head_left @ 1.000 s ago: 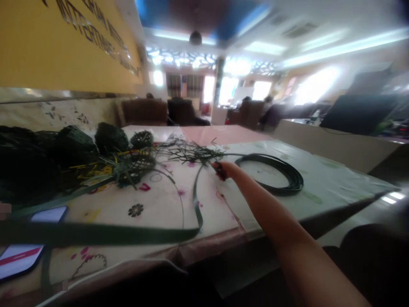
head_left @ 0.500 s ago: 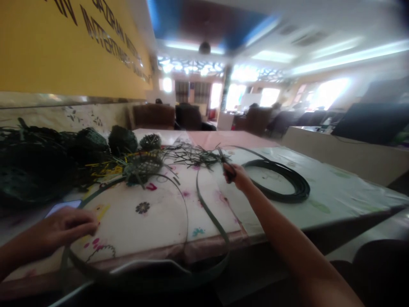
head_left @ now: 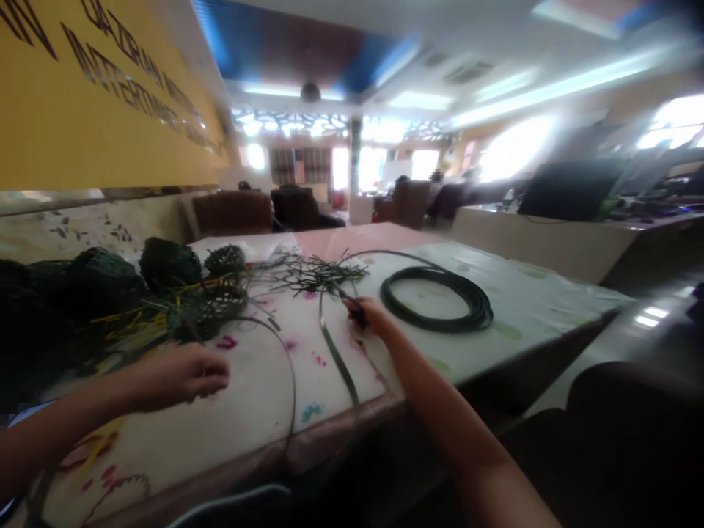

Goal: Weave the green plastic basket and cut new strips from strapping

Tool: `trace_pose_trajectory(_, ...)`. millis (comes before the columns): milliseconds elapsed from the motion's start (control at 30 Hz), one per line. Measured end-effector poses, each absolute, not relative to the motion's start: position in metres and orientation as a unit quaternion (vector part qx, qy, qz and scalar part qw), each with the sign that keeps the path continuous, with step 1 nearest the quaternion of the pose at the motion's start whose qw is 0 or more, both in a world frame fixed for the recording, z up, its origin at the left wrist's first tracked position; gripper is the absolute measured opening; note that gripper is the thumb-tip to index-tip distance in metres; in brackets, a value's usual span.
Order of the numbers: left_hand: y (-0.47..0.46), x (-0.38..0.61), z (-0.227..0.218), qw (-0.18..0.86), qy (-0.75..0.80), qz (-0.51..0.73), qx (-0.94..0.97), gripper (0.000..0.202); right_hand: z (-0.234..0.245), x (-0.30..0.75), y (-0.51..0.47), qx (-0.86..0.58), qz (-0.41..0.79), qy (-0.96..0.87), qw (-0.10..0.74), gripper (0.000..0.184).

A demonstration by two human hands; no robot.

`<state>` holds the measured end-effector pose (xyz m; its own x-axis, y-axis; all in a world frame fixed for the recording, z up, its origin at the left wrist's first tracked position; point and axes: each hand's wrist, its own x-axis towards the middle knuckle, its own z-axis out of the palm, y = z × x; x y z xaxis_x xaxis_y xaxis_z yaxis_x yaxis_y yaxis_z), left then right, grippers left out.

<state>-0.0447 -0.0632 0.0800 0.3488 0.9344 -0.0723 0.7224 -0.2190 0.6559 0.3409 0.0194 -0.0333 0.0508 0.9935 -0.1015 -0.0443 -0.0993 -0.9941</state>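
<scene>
Green strip [head_left: 336, 358], long, flat and narrow, lies on a cloth-covered table [head_left: 528, 308], to the left of the right hand [head_left: 374, 317]. Taking that hand as the centre of the dial, the strip bends down from ten o'clock to about seven, reaching the near table edge, where it dims into shadow. Its upper part catches a pale shine; the rest looks dark and smooth, with a gentle curve.

Dark woven balls [head_left: 168, 264] cluster out at nine to ten o'clock, blurred toward the far left. A coil [head_left: 477, 312] of the same dark green material rests flat at three o'clock, several turns deep, with one length arching away from its top. At eleven o'clock sits a loose pile [head_left: 322, 273] of short cut pieces, crossing one another at all angles.

The left hand [head_left: 184, 372] is above the table at eight o'clock, its fingers bent and close together; whether anything is between them cannot be told. The right hand's fingers are wrapped firmly around a dark-handled tool [head_left: 357, 312], whose tip points to ten o'clock, close to the strip's upper end. Whether tip and strip touch is unclear.
</scene>
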Motion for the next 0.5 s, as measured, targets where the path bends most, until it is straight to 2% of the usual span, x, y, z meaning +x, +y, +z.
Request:
trace_pose_trajectory(33,-0.053,-0.025,0.084,0.341,0.503,0.121,0.785,0.016,-0.035,0.34,0.019,-0.523,0.524,-0.453,0.498,0.034)
trace_pose_trajectory(67,-0.042,-0.006,0.086,0.354,0.485,0.123,0.79,0.011,-0.036,0.339,0.019,-0.518,0.525,-0.455,0.498,0.034)
trace_pose_trajectory(200,0.006,0.063,0.074,0.399,0.506,0.267,0.717,0.033,-0.039,0.338,0.021,-0.51,0.532,-0.456,0.499,0.035)
trace_pose_trajectory(367,0.053,0.122,0.036,0.435,0.52,0.297,0.673,0.015,-0.042,0.34,0.023,-0.502,0.546,-0.444,0.502,0.04)
trace_pose_trajectory(500,0.07,0.152,0.007,0.57,0.501,0.349,0.549,0.017,-0.04,0.339,0.019,-0.494,0.545,-0.448,0.508,0.041)
